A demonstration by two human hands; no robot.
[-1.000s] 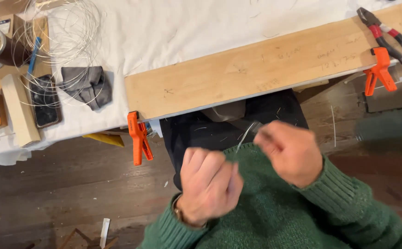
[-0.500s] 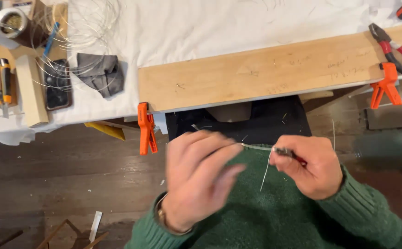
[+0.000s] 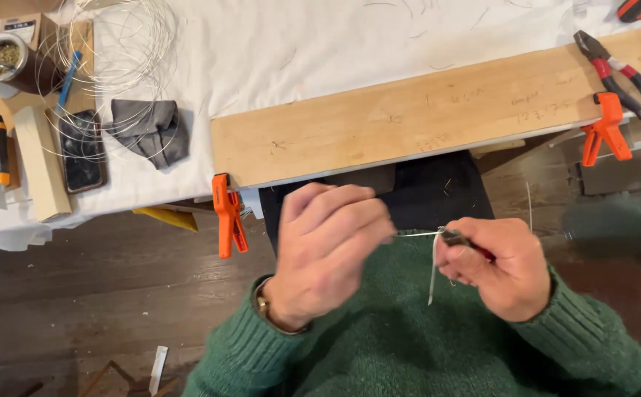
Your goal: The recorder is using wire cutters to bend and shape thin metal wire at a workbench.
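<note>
While the left hand [image 3: 328, 250] pinches thin wire [image 3: 417, 234], the right hand's [image 3: 500, 265] grip hides small pliers [image 3: 458, 240] (mostly).

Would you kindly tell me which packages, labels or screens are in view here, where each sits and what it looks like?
Phone: far left on the white cloth, flat, dark blank screen, under loops of wire.
Tin: top left corner, round, metal, open.
Label: white rectangle on the brown box behind the tin.
</note>
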